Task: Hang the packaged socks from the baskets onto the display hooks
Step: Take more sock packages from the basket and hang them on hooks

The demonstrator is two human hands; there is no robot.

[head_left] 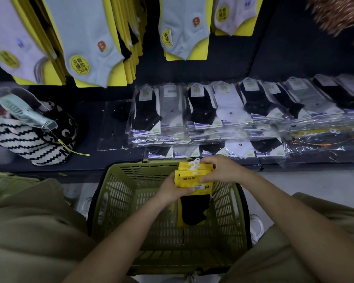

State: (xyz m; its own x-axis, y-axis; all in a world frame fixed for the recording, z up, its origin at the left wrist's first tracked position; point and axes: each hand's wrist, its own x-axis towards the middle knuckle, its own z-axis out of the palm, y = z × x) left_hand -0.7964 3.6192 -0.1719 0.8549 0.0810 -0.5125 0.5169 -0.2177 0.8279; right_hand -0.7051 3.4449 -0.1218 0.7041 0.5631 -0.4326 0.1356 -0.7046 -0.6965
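sock packs [194, 180] sit over the green basket [114, 201], my left hand [172, 193] and right hand [219, 170] both pinch the yellow card, and i think they feel light and bendy, so i would hold near the white hooks [193, 163].

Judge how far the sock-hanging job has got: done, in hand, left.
Done: yellow-carded socks already hang above. In hand: left hand and right hand grip a stack of sock packs over the green basket. Left: these packs are unhung; a second basket at the left hides its contents.
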